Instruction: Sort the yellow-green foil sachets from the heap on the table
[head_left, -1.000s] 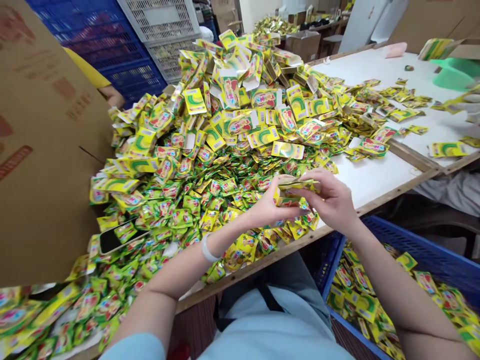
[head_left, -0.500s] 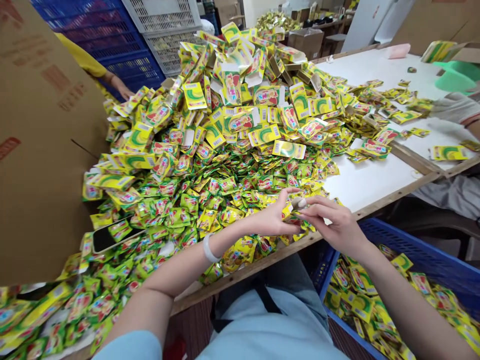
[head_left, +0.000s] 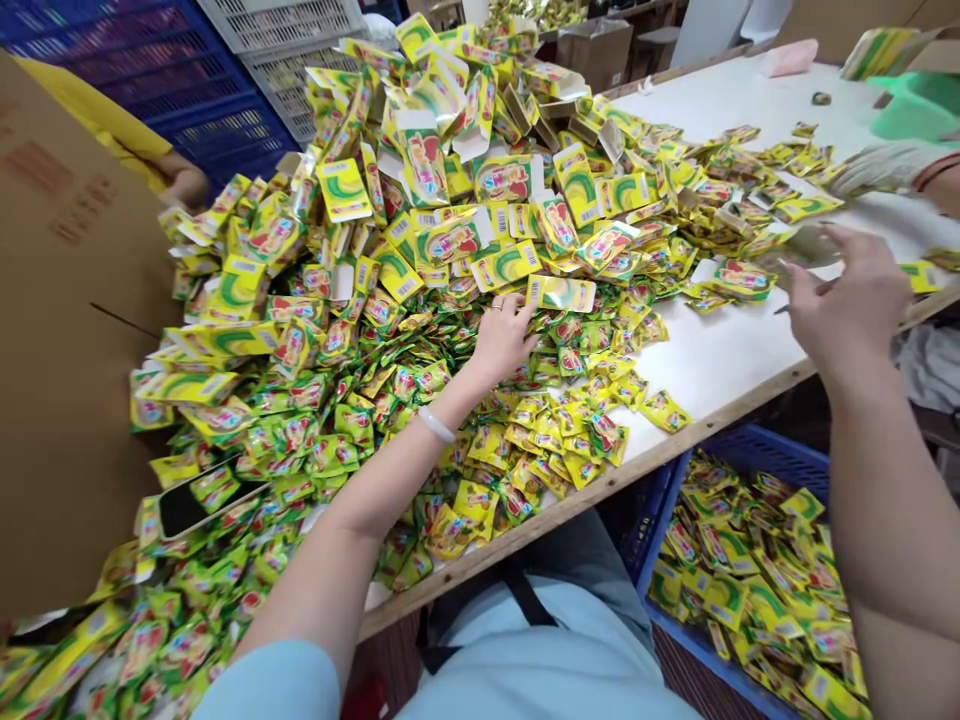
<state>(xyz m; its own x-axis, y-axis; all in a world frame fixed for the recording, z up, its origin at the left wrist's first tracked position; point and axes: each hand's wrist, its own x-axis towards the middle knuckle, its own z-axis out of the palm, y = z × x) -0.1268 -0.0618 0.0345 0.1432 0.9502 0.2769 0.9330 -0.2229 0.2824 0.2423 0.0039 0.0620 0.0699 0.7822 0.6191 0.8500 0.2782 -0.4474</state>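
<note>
Here, the left hand (head_left: 504,345) reaches into the heap on the white tabletop (head_left: 735,350), its fingertips at the left end of a flat yellow box (head_left: 562,293) that lies along the lower edge of the piled boxes (head_left: 450,240). Its grip is loosely curved with the thumb apart from the fingers; whether it has hold of the box, I cannot tell. The right hand (head_left: 855,295) is well apart, out over the right part of the tabletop, its grip partly spread, thumb away from the curled fingers. A blurred, pale thing (head_left: 814,245) shows by those fingertips, and I cannot tell whether it is held. Just beyond is another person's gloved hand (head_left: 885,165). Small green packets (head_left: 337,450) spread below the boxes, with yellow packets (head_left: 491,445) near the wooden front edge and a phone (head_left: 176,512) among the green ones, a packet on its dark screen. A blue crate (head_left: 787,455) full of filled-looking boxes (head_left: 750,590) stands below the tabletop edge. At left rises a large carton (head_left: 60,350), with a yellow sleeve (head_left: 97,115) behind it.
</note>
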